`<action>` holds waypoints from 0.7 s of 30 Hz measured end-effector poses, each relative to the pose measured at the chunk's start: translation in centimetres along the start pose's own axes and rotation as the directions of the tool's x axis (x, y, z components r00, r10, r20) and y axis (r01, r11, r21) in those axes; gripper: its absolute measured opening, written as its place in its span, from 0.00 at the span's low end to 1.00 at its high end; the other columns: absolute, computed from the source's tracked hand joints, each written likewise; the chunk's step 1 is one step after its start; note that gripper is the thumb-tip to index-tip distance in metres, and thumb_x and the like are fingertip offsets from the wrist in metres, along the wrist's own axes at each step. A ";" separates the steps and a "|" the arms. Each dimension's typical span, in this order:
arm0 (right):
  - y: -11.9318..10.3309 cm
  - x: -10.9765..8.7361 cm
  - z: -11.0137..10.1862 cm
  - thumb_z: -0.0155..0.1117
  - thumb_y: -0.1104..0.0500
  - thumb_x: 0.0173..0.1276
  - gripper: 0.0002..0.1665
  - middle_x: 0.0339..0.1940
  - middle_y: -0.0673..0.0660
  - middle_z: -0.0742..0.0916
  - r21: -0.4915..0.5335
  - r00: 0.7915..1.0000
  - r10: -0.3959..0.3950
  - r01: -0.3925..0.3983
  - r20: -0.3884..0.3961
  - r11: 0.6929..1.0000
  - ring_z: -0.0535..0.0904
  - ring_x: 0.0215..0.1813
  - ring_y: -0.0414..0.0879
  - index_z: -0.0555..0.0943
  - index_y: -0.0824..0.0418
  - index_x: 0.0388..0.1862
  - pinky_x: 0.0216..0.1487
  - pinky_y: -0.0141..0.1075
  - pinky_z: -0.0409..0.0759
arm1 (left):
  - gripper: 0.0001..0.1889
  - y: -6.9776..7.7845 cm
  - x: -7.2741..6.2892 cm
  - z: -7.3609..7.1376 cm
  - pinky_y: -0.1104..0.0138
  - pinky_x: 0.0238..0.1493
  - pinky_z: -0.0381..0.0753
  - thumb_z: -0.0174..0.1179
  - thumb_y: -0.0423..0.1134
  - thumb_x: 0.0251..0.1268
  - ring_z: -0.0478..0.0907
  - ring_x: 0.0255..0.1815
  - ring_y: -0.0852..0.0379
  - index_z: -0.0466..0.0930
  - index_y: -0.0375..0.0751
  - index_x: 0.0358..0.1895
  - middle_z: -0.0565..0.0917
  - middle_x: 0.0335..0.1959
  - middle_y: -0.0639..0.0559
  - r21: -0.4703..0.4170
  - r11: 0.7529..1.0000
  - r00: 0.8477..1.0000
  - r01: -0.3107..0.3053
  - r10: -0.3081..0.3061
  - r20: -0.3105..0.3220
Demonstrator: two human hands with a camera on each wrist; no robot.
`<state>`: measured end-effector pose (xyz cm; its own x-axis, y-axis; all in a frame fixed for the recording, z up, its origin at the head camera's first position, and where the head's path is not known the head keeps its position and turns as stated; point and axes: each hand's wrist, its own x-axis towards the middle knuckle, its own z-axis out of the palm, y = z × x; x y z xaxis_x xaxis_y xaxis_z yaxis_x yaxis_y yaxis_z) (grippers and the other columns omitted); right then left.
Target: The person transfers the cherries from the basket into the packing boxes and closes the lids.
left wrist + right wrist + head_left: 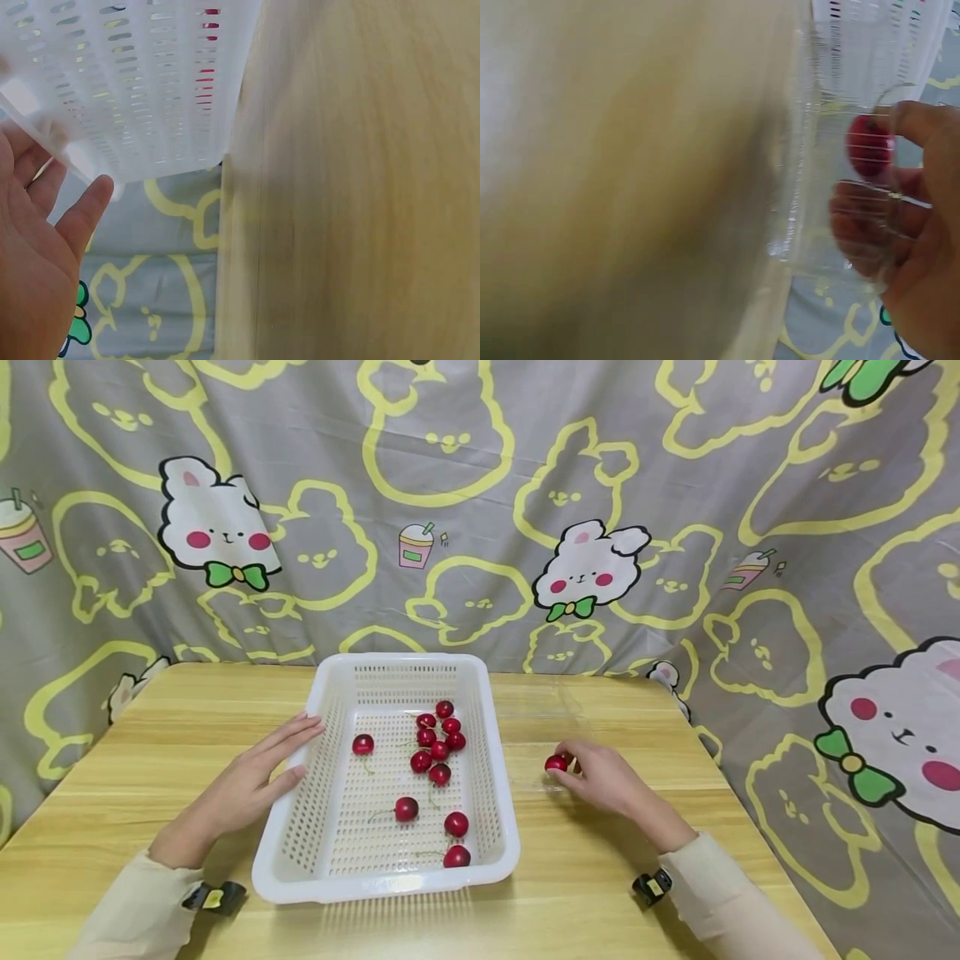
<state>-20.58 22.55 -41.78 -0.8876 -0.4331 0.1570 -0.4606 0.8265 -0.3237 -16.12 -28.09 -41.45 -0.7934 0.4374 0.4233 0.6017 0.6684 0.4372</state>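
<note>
A white slotted plastic basket [397, 887] stands on the wooden table with several red cherries [439, 750] lying in it, most of them bunched toward its right side. My left hand [251, 781] rests on the basket's left rim, fingers extended; the left wrist view shows its thumb [88, 214] alongside the rim. To the right of the basket, my right hand [603, 777] pinches one cherry [556, 763] between thumb and fingers. In the right wrist view, that cherry [868, 146] and the fingertips show through the wall of a clear plastic box [802, 187].
The wooden table [585, 893] runs back to a grey patterned curtain [465, 527], which also hangs along both sides. In the head view the clear box is barely visible against the table, right beside the basket.
</note>
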 end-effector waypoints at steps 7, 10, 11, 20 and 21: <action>-0.4 0.3 -0.7 0.68 0.47 0.65 0.14 0.30 0.43 0.82 0.022 0.993 0.043 -0.045 0.107 0.999 0.77 0.32 0.37 0.82 0.54 0.42 0.35 0.36 0.77 | 0.29 -0.1 -0.1 0.1 0.36 0.58 0.66 0.58 0.35 0.67 0.49 0.77 0.58 0.66 0.47 0.72 0.63 0.74 0.52 0.011 1.000 1.000 0.007 -0.007 0.006; -0.5 0.4 -0.9 0.68 0.48 0.66 0.14 0.31 0.45 0.83 0.023 0.991 0.043 -0.046 0.125 0.999 0.79 0.34 0.40 0.82 0.56 0.42 0.38 0.38 0.78 | 0.29 -0.1 0.0 0.1 0.35 0.58 0.66 0.58 0.35 0.68 0.50 0.77 0.56 0.66 0.47 0.72 0.63 0.74 0.52 0.010 1.000 1.000 0.003 -0.003 0.005; -0.5 0.4 -1.0 0.68 0.49 0.66 0.15 0.32 0.45 0.83 0.027 0.991 0.041 -0.045 0.130 0.999 0.80 0.35 0.41 0.82 0.57 0.43 0.38 0.39 0.78 | 0.29 -0.1 0.0 0.1 0.35 0.57 0.66 0.58 0.35 0.68 0.50 0.77 0.55 0.66 0.47 0.72 0.63 0.74 0.52 0.007 1.000 1.000 0.002 -0.002 0.004; -0.4 0.6 -1.2 0.67 0.52 0.66 0.12 0.31 0.45 0.84 0.037 0.989 0.021 -0.026 0.143 0.999 0.79 0.35 0.39 0.82 0.58 0.43 0.38 0.38 0.78 | 0.29 0.0 0.0 0.0 0.34 0.56 0.66 0.58 0.35 0.67 0.50 0.77 0.55 0.66 0.46 0.72 0.64 0.74 0.51 0.011 1.000 1.000 -0.006 0.007 -0.004; -0.5 0.6 -1.2 0.67 0.52 0.66 0.12 0.31 0.45 0.84 0.038 0.989 0.019 -0.025 0.144 0.999 0.79 0.35 0.38 0.82 0.58 0.43 0.38 0.39 0.78 | 0.29 -0.1 0.0 0.0 0.34 0.56 0.66 0.58 0.35 0.67 0.50 0.77 0.55 0.66 0.46 0.72 0.64 0.74 0.51 0.013 1.000 1.000 -0.007 0.007 -0.005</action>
<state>-20.88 22.36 -40.39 -0.8856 -0.4643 0.0150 -0.4375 0.8228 -0.3628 -16.16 -28.12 -41.51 -0.7885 0.4393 0.4305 0.6062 0.6732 0.4234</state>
